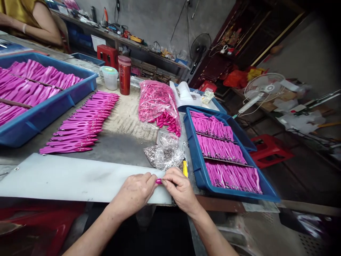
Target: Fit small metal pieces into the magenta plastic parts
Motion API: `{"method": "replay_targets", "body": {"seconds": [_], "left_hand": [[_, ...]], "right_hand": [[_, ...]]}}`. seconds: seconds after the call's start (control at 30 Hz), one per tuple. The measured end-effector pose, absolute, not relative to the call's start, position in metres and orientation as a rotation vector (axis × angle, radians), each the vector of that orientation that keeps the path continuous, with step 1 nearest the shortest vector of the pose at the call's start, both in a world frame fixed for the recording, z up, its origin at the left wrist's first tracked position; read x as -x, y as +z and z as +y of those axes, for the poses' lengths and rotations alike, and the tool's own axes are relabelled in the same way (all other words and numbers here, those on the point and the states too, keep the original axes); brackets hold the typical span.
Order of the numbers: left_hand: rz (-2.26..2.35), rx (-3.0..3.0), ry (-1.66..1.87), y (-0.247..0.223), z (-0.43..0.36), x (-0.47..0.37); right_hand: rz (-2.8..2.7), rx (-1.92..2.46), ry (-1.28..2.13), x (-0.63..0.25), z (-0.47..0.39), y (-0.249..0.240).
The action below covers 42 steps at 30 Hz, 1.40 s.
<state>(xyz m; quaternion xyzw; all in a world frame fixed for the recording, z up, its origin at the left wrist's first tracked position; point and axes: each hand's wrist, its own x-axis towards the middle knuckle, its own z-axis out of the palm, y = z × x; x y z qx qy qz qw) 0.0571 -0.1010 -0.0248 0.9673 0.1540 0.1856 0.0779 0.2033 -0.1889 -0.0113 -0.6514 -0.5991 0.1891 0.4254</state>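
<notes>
My left hand is closed, pinching a small glossy magenta plastic piece above the right end of a whitish board. At the other end of that piece, the fingers of my right hand are pinched together; whatever small part they hold is hidden. Just beyond my hands, an open clear plastic bag of tiny metal parts lies crumpled. A yellow-handled tool rests beside it. Farther back stands a clear bag of small magenta pieces. Long magenta pieces with darker tips lie in a row at left.
Blue trays of long magenta pieces stand at the left and right. A red tumbler and a lidded plastic tub are at the back. A person sits at far left. Red stools stand around.
</notes>
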Motion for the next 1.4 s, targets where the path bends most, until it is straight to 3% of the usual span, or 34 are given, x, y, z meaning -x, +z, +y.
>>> {"method": "replay_targets", "body": {"seconds": [0.5,1.4], "left_hand": [[0.486,-2.912,0.519,-0.024,-0.103,-0.058],[0.441,-3.006,0.484,-0.027,-0.105,-0.058]], "right_hand": [[-1.793,1.784,0.204,-0.2,-0.191,0.0],[-1.85,2.076,0.46,-0.2,-0.177,0.015]]}}
